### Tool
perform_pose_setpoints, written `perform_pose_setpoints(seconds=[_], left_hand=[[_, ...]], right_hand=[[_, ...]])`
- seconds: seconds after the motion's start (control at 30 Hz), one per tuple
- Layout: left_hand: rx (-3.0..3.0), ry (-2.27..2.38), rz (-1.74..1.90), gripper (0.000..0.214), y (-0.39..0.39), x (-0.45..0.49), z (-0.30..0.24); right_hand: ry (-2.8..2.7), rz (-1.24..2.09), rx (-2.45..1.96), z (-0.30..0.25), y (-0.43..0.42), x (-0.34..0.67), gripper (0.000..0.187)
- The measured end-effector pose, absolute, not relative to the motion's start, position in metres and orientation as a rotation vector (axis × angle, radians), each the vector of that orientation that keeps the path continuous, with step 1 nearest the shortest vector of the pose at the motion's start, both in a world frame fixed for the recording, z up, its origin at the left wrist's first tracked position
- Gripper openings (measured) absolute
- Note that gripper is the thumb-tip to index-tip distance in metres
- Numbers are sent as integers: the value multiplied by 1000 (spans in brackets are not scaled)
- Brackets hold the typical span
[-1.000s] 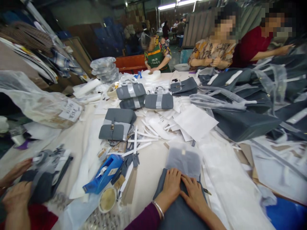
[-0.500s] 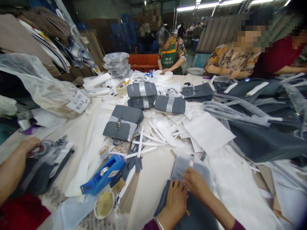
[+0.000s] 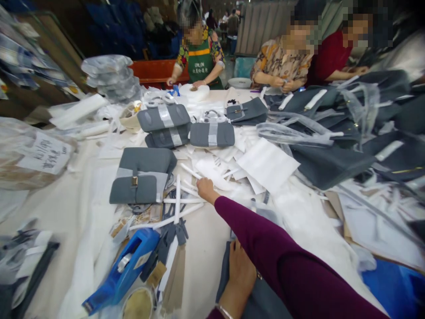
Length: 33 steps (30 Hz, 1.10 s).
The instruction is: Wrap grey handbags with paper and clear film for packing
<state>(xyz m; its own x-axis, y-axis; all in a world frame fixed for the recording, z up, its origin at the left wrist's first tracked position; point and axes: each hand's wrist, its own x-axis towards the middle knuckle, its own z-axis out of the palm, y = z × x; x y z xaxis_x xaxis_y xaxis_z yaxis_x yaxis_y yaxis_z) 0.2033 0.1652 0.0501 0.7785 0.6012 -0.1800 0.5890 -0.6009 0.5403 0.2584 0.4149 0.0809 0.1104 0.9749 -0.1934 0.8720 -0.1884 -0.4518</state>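
The hands are resting apart: the left hand (image 3: pixel 241 265) is lying over a dark grey bag (image 3: pixel 261 301) on the near table (image 3: pixel 201 252); the right hand (image 3: pixel 206 190) is hovering by white strips (image 3: pixel 177 206), its grip unclear.

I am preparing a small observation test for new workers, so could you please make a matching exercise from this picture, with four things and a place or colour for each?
Column one:
1. Left hand
2. Tape dispenser
3. Right hand
4. Flap bag

Column two:
A. Grey, with a metal clasp
B. At the white strips
C. On the dark grey bag at the picture's bottom edge
D. Blue

Right pairs: 1-C, 2-D, 3-B, 4-A
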Motion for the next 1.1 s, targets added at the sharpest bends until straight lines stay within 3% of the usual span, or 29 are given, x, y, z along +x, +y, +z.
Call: perform_pose_setpoints(seconds=[0.13, 0.27, 0.5, 0.93, 1.1], left_hand=[[2387, 950, 32, 27, 165, 201, 51], [2418, 939, 41, 22, 163, 201, 51], [2547, 934, 69, 18, 158, 203, 61], [2674, 884, 83, 23, 149, 204, 69], [2700, 883, 96, 19, 148, 203, 70]], right_hand=[[-1783, 663, -2036, 104, 394, 294, 20], [-1724, 571, -1854, 115, 294, 345, 24], [-1643, 639, -2147, 57, 126, 369, 20], [-1704, 576, -2194, 55, 101, 344, 20], [-1107, 395, -2139, 70, 89, 363, 22]])
